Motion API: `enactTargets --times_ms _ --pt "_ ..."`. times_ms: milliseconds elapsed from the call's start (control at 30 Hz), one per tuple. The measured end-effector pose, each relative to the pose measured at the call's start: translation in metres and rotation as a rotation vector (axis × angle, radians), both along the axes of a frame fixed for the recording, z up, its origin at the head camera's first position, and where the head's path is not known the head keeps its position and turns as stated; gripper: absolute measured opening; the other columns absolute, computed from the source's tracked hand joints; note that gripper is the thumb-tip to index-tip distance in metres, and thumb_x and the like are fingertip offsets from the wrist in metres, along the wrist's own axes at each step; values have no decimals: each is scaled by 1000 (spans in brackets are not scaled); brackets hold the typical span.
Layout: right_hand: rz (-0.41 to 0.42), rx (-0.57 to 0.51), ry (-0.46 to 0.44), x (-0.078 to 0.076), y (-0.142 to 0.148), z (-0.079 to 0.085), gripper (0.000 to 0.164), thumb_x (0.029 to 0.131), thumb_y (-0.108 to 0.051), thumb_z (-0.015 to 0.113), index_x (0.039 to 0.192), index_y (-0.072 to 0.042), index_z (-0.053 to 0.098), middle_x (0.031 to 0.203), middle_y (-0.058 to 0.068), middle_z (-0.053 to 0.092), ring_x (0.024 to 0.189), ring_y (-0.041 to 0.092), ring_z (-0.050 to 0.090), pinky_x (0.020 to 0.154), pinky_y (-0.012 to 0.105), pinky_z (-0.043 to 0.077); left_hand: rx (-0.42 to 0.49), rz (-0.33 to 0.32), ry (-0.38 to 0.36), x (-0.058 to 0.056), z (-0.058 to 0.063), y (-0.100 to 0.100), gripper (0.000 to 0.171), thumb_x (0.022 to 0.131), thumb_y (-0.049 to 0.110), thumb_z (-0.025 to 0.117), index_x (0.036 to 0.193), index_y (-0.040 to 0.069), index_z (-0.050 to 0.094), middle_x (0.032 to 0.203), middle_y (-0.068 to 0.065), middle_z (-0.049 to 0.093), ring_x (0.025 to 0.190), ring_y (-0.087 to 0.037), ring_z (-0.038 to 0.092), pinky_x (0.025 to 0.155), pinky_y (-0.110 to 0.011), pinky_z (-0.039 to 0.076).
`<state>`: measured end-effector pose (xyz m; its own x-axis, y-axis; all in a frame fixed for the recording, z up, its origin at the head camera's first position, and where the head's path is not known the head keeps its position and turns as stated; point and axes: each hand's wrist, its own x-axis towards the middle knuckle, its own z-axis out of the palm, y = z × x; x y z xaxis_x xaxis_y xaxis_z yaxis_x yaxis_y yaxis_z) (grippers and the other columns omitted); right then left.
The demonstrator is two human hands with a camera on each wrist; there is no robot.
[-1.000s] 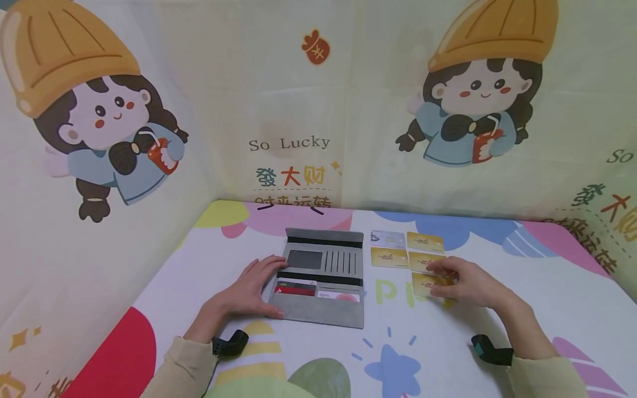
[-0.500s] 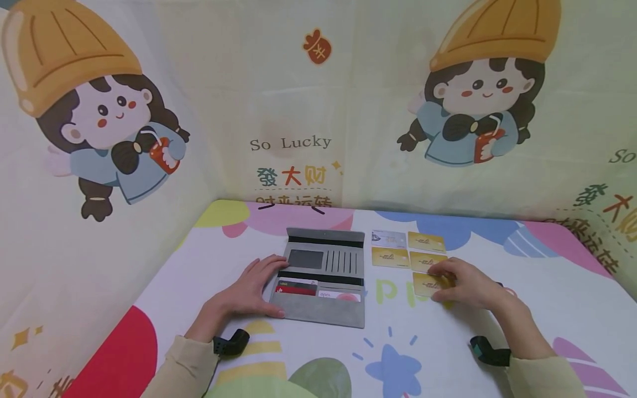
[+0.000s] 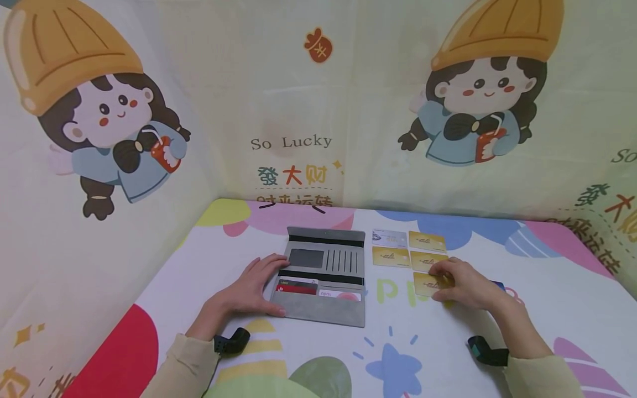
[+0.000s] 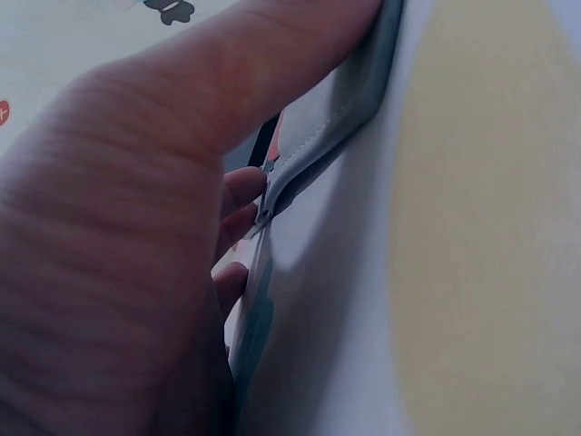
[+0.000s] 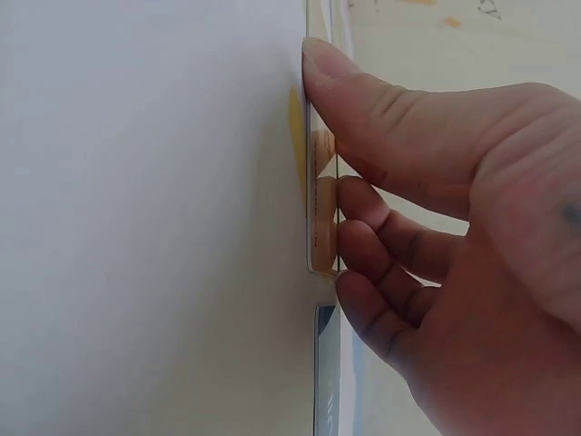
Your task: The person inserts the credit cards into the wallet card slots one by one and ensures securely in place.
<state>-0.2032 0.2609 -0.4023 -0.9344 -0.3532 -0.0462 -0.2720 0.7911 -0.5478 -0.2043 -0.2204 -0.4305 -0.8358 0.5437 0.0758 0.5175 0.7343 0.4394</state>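
Observation:
A grey long wallet (image 3: 325,312) lies unfolded on the table, with card slots across its middle and cards (image 3: 297,286) in its lower pockets. My left hand (image 3: 249,290) rests at its left side, thumb and fingertips touching the edge. To the right are a silver card (image 3: 389,238) and several gold cards laid out in rows. My right hand (image 3: 465,284) holds the nearest gold card (image 3: 424,283) flat on the table, thumb by its front edge and fingers at its back and right. In the right wrist view the thumb (image 5: 331,64) overlaps a card's edge.
A blue-and-red item (image 3: 499,285), partly hidden, shows behind my right wrist. The table (image 3: 318,351) has a printed cloth, and a printed backdrop (image 3: 219,110) rises behind its far edge. A black wrist camera (image 3: 233,341) sits on each wrist.
My right hand has shifted very slightly at the nearest gold card, and its thumb sits a little lower. More of the blue-and-red item shows behind it. My left hand and the wallet stay put.

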Motion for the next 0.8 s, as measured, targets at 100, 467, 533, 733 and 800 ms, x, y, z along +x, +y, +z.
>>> enactTargets --times_ms 100,467,533,733,800 --pt "3 -2 6 -1 0 0 41 70 -20 81 104 -6 61 104 10 51 94 26 46 80 42 42 -2 -3 2 0 0 -1 103 59 71 69 142 20 36 146 4 29 134 -14 22 111 -47 6" --pt "19 9 32 0 -1 -1 44 71 -21 81 103 -4 58 103 10 53 93 27 45 79 42 40 -2 -7 7 0 -2 -1 102 59 72 68 141 19 37 146 4 29 134 -14 23 111 -47 7" --pt "13 10 31 0 -1 0 45 70 -21 81 105 -4 57 104 10 53 94 27 45 80 43 39 0 -7 4 0 -2 -1 102 59 72 69 141 20 37 146 4 29 133 -14 23 111 -47 6" --pt "-6 -24 1 2 -2 2 47 70 -21 81 108 -9 57 111 13 50 100 31 41 84 49 39 -1 -6 5 -1 -2 -1 102 59 72 69 141 20 36 146 6 28 134 -14 22 111 -47 6" --pt "-5 -32 -4 3 -2 3 45 70 -21 81 109 -12 59 113 14 49 101 31 41 84 49 40 -4 -6 7 -1 -2 -1 102 59 72 69 141 20 36 146 6 28 134 -13 22 111 -47 6"
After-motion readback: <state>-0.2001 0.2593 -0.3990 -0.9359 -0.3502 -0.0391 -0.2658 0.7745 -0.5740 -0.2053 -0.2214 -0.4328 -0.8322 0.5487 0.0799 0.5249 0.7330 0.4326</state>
